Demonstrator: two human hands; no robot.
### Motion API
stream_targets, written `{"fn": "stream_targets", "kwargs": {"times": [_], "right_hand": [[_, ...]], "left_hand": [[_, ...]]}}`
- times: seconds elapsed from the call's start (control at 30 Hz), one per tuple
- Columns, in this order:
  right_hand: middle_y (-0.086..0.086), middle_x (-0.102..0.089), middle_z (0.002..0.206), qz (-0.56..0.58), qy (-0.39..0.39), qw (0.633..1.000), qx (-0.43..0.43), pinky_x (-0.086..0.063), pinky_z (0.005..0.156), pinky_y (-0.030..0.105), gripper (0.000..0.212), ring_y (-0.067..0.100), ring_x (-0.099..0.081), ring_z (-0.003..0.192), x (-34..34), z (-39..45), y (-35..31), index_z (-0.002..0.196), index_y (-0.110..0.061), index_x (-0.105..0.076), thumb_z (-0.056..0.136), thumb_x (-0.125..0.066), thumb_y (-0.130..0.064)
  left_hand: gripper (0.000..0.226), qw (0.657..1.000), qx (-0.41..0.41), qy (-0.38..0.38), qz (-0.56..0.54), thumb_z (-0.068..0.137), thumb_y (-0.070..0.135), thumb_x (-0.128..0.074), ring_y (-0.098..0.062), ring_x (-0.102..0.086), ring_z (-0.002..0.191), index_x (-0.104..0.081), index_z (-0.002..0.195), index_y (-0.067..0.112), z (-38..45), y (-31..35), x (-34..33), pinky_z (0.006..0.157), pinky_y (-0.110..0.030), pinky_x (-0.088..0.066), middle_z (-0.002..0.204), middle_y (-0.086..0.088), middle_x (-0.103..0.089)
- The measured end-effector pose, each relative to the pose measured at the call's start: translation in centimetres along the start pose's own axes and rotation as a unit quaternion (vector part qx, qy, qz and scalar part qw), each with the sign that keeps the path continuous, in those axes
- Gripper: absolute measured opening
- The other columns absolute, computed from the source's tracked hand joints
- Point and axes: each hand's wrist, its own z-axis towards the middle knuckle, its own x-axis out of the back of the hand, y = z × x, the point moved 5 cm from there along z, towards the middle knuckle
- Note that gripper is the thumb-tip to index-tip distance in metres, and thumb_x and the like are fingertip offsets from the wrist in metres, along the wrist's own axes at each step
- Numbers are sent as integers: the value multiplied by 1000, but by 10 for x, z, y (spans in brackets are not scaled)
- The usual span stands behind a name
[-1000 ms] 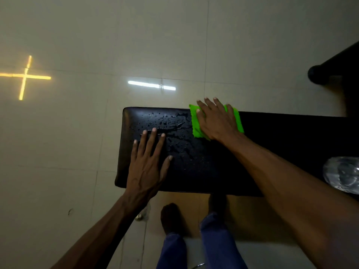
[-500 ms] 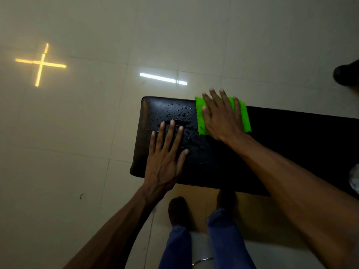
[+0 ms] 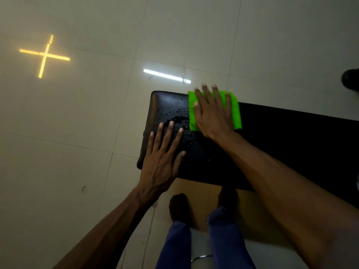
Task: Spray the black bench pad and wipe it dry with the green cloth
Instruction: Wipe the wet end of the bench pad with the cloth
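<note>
Black shoe (image 3: 351, 80) far right, tiled floor (image 3: 77, 142), bare feet (image 3: 179, 206)

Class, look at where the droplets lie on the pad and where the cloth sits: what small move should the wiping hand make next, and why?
Probably slide the right hand, pressed flat on the green cloth, leftward toward the pad's end. Water droplets still bead on the black bench pad just left of the cloth. The left hand lies flat nearer the front edge, so that far strip looks open.
</note>
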Motion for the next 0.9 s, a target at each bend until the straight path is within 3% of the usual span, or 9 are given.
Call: {"fn": "stream_targets", "kwargs": {"times": [0.1,0.2,0.27,0.4,0.47,0.53,0.67,0.77,0.9], "right_hand": [[-4,1,178,-62,-7,992,108,3,132,54,60,22,5,165,-14,-31,-16,169,-28,-8,112,-25,-39],[-8,5,178,-89,-41,981,165,1,133,52,61,20,7,165,-7,-48,11,168,-33,-4,112,-25,-41],[-9,1,178,-95,-44,983,150,-1,134,50,60,19,2,165,1,-38,25,168,-35,-7,112,-27,-40],[-7,-11,178,-16,0,1000,23,-2,133,51,56,19,-4,165,1,6,-6,167,-31,-20,112,-28,-37],[-6,-11,178,-9,3,999,32,-1,133,53,56,20,-4,165,-6,10,-32,167,-29,-22,112,-29,-38],[-5,-5,178,-32,-12,995,93,3,132,53,59,21,1,165,-13,-9,-41,168,-28,-14,112,-28,-38],[-9,5,178,-83,-49,980,173,1,133,52,61,18,8,165,-8,-40,-11,169,-33,-4,112,-26,-42],[-10,-3,178,-74,-37,987,139,-2,134,50,59,18,1,165,-1,-18,-1,168,-33,-11,112,-28,-40],[-6,-15,177,-14,-8,998,65,-3,133,52,57,20,-6,165,-9,20,-44,167,-27,-20,112,-27,-38]], "left_hand": [[61,1000,5,-3,-7,107,41,-35,-30,1,158,-16,161,21,-4,0,0,125,-56,-14,171,-6,-5],[62,1000,10,-13,-3,107,42,-34,-29,2,158,-15,162,22,-8,-3,4,124,-56,-16,171,-5,-3],[62,1000,9,-11,-4,106,43,-34,-29,2,158,-15,162,23,-10,-6,5,124,-55,-17,171,-4,-4],[62,1000,0,6,-9,107,42,-36,-28,0,158,-16,161,22,-10,-9,1,125,-54,-17,171,-5,-6],[61,1000,9,11,-13,107,40,-37,-28,-1,158,-16,161,21,-13,-11,0,125,-54,-17,171,-5,-6],[61,1000,18,2,-21,107,39,-36,-27,0,158,-15,162,20,-20,-13,1,125,-54,-18,171,-5,-5],[63,999,32,-16,-31,106,39,-39,-26,2,158,-15,162,22,-27,-15,7,124,-54,-20,171,-3,-2],[63,999,29,-13,-42,106,38,-39,-25,2,158,-15,162,22,-25,-15,9,124,-54,-21,171,-2,-2],[62,999,18,-5,-49,107,36,-39,-24,2,158,-15,162,20,-28,-19,9,125,-52,-19,171,-3,-3]]}}
